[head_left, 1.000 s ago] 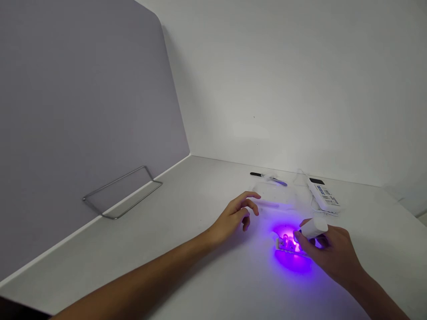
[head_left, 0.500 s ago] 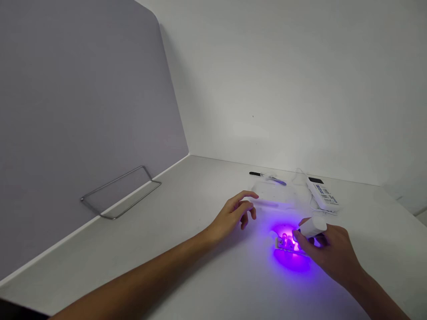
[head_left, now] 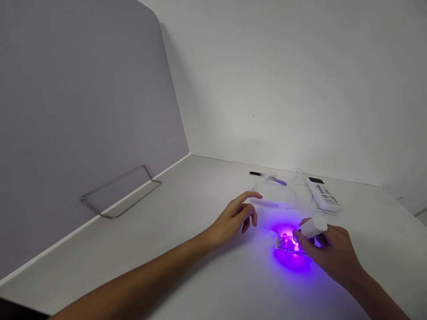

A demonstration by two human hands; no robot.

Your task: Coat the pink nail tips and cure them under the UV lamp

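Note:
My right hand [head_left: 333, 253] grips a small white UV lamp [head_left: 314, 227] between thumb and fingers, tilted so its light falls to the left. Under its purple glow lie several small pieces [head_left: 287, 242] on or beside a thin white strip; the glare hides what kind they are. My left hand [head_left: 235, 217] is empty, with the index finger stretched out and the other fingers loosely bent. Its fingertip is by the near left edge of a clear, flat plastic tray or sheet [head_left: 280, 193]; whether it touches cannot be made out.
Behind the clear plastic lies a thin tool with a black handle [head_left: 255, 174]. A white box-like device [head_left: 322, 194] with printed labels and a white cable stands at the back right. To the left, a bent metal wire frame [head_left: 115, 218] meets the grey panel [head_left: 83, 111].
My left hand has shifted slightly to the right, its index finger reaching a little farther toward the clear plastic. The lamp and my right hand have hardly moved.

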